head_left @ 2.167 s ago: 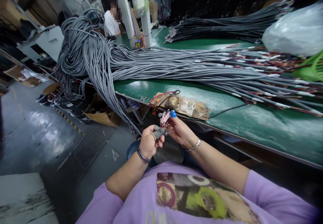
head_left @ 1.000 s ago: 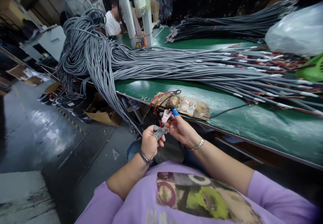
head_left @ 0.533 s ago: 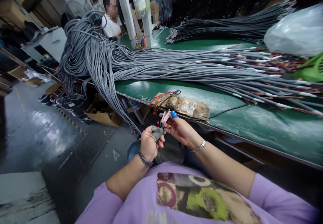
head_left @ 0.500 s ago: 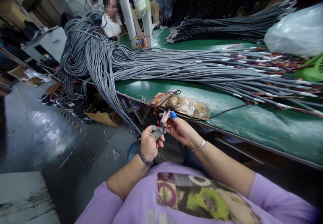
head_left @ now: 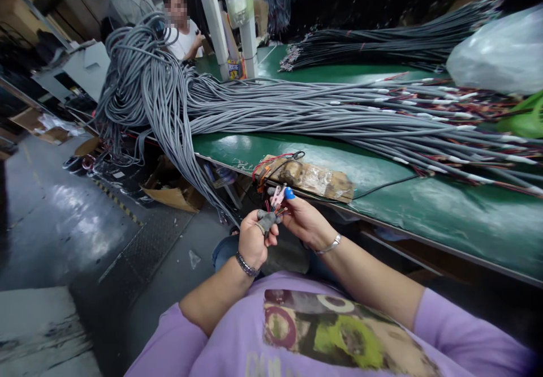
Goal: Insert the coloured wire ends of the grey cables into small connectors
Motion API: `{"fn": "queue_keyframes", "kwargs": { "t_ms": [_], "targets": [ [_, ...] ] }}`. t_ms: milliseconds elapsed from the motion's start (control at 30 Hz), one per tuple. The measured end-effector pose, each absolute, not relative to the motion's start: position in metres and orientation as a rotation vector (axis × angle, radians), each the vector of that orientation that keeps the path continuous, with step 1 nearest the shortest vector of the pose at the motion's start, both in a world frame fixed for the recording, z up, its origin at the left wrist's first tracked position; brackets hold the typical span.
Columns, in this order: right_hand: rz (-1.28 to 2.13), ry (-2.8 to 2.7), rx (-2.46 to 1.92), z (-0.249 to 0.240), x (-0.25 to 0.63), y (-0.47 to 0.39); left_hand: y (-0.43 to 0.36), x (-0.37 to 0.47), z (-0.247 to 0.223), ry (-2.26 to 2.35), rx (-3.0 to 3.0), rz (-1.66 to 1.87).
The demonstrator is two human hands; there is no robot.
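A: Nearest the camera, the left hand (head_left: 253,244) is curled almost shut round the grey cable end (head_left: 266,220), pinching it between thumb and forefinger; the coloured wires (head_left: 278,209) fan out of it just this side of the cardboard pad (head_left: 314,178).

B: And the right hand (head_left: 304,222)?

A: Partly closed; its fingers hold a small pink connector (head_left: 278,195) at the wire tips, and a blue finger cot (head_left: 289,193) covers one fingertip (whether a wire is already seated in the connector is too small to tell).

B: What would make the step go well?

A: Likely the cable end wants gripping close to the strip so the wires do not twist; each wire should be fed singly and straight, with the connector held level and the rest kept clear.

B: Beyond the pad?

A: The pad lies on the near edge of the green table (head_left: 445,213), with red and black leads (head_left: 275,162) at its left end; behind it a long heap of grey cables (head_left: 297,111) runs across and spills over the table's left end; further back lie dark cables (head_left: 382,43); a co-worker (head_left: 182,26) sits far left behind the heap.
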State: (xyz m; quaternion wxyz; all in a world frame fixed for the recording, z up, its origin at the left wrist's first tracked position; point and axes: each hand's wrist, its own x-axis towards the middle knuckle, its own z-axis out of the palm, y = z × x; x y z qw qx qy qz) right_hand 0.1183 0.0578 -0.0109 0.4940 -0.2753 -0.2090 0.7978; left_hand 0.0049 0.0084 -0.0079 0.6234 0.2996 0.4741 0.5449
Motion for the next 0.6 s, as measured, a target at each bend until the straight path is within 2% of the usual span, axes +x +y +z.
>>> {"fn": "queue_keyframes", "kwargs": {
  "t_ms": [433,600],
  "targets": [
    [2.052,-0.461,-0.68,-0.012,0.125,0.056,-0.003,0.004,-0.005,1.108,0.773,1.264],
    [1.969,-0.507,-0.719,-0.01,0.125,0.058,-0.005,0.003,-0.004,1.135,0.759,1.302]
  ]
}}
